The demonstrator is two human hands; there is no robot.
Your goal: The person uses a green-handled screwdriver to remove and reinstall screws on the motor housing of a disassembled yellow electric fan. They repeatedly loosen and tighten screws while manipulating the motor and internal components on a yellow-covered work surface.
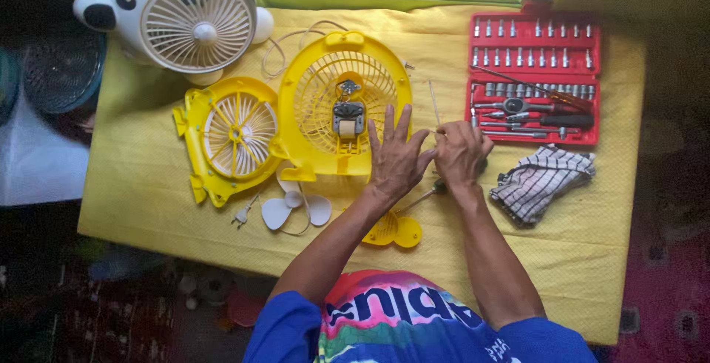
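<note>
Head view: the left hand (396,157) lies flat, fingers spread, on the right edge of the yellow housing (344,108), holding nothing. The right hand (460,152) is just beside it on the right, its grip narrow, pinching a thin rod (435,106). The rod's long axis runs from the fingers toward the far side. The motor (347,117) sits left of both hands, nearer the left one, on the desk (148,178).

Bare yellow cloth (140,185) lies open near the front left and right corners. Further back, the fan housing (344,104), grille (229,137), white fan (188,15), red tool case (534,78) and checked rag (543,182) crowd the way.
</note>
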